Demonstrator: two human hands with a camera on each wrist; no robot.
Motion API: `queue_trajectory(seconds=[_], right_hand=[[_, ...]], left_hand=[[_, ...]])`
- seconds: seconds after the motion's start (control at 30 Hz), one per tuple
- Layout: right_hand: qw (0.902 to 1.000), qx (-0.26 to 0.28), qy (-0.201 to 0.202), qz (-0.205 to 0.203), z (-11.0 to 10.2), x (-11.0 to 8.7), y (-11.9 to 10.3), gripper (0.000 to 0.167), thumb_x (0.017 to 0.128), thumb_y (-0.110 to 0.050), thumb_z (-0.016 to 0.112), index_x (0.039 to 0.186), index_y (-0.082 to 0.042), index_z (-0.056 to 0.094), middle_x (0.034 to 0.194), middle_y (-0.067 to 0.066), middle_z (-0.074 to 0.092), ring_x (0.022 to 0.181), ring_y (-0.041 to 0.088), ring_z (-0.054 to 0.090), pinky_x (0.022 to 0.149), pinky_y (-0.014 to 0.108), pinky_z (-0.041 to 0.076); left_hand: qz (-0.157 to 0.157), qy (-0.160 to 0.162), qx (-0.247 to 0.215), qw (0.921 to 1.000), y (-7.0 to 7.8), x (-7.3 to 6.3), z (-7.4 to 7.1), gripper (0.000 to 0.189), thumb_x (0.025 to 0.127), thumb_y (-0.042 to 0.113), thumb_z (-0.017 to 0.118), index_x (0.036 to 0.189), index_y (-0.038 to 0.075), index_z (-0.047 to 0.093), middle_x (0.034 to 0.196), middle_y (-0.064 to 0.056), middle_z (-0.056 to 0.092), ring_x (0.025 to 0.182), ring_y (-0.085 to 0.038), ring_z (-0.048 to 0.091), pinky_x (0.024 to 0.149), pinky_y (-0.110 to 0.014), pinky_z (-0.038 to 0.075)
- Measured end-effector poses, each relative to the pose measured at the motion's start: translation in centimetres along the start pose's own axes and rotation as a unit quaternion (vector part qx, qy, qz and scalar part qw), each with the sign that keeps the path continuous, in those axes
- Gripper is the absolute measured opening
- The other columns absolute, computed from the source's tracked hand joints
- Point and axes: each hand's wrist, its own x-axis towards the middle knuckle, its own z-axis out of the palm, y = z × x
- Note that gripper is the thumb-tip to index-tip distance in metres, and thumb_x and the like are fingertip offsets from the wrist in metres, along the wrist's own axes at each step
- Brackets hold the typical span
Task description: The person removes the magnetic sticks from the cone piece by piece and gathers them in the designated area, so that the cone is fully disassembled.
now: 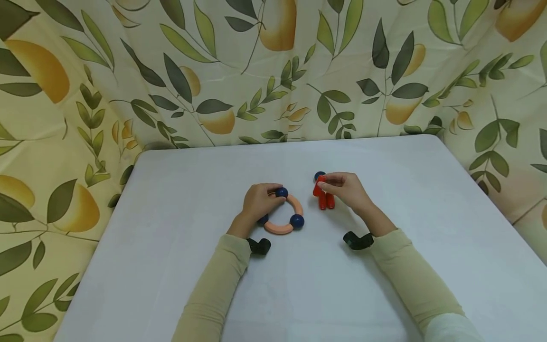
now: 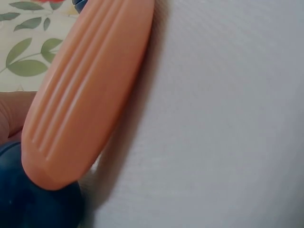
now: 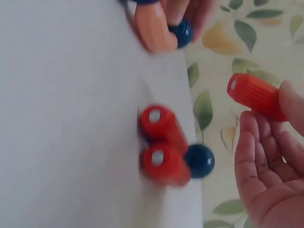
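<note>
In the head view my left hand (image 1: pixel 261 202) grips a blue ball (image 1: pixel 281 192) at the far side of a ring. The ring joins blue balls with peach-orange curved rods (image 1: pixel 278 229); part of it is hidden under that hand. One curved rod (image 2: pixel 90 90) fills much of the left wrist view, its end against a blue ball (image 2: pixel 38 190). My right hand (image 1: pixel 345 189) pinches a red rod (image 3: pixel 259 97) between thumb and fingers, above the table. Beneath it, two red rods (image 3: pixel 164 159) with silvery ends lie side by side, near another blue ball (image 3: pixel 199 161).
The ring and red pieces are on a white-covered table (image 1: pixel 171 266), a short gap between them. A leaf-and-fruit patterned cloth (image 1: pixel 273 95) hangs behind and beside the table. Each wrist carries a small black camera (image 1: pixel 358 241).
</note>
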Motion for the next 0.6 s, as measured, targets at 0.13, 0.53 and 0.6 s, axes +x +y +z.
queue_trajectory(seconds=[0.13, 0.53, 0.6], right_hand=[[0.9998, 0.008, 0.004, 0.021, -1.7, -0.9, 1.1, 0.048, 0.086, -0.030, 0.065, 0.118, 0.005, 0.058, 0.111, 0.017, 0.061, 0.103, 0.024, 0.054, 0.091, 0.036, 0.041], [0.9971, -0.037, -0.016, 0.064, -4.0, -2.2, 3.6, 0.055, 0.086, -0.034, 0.065, 0.120, 0.009, 0.054, 0.114, 0.022, 0.058, 0.107, 0.030, 0.048, 0.092, 0.041, 0.039], [0.9966, -0.043, -0.020, 0.067, -4.2, -2.3, 3.8, 0.055, 0.086, -0.033, 0.065, 0.120, 0.009, 0.054, 0.113, 0.021, 0.059, 0.106, 0.030, 0.048, 0.091, 0.040, 0.039]], left_hand=[[0.001, 0.003, 0.000, 1.0000, 0.0, -0.2, -0.1, 0.038, 0.078, 0.029, 0.075, 0.112, 0.014, 0.068, 0.109, -0.004, 0.065, 0.103, -0.019, 0.059, 0.087, -0.030, 0.044], [-0.005, 0.007, -0.011, 0.9999, -0.1, -0.2, 0.1, 0.037, 0.077, 0.030, 0.075, 0.111, 0.015, 0.068, 0.106, -0.003, 0.067, 0.098, -0.016, 0.060, 0.084, -0.029, 0.046], [-0.005, 0.006, -0.011, 0.9999, -0.1, -0.2, 0.1, 0.037, 0.077, 0.030, 0.075, 0.111, 0.015, 0.068, 0.105, -0.003, 0.067, 0.096, -0.016, 0.060, 0.083, -0.029, 0.046]])
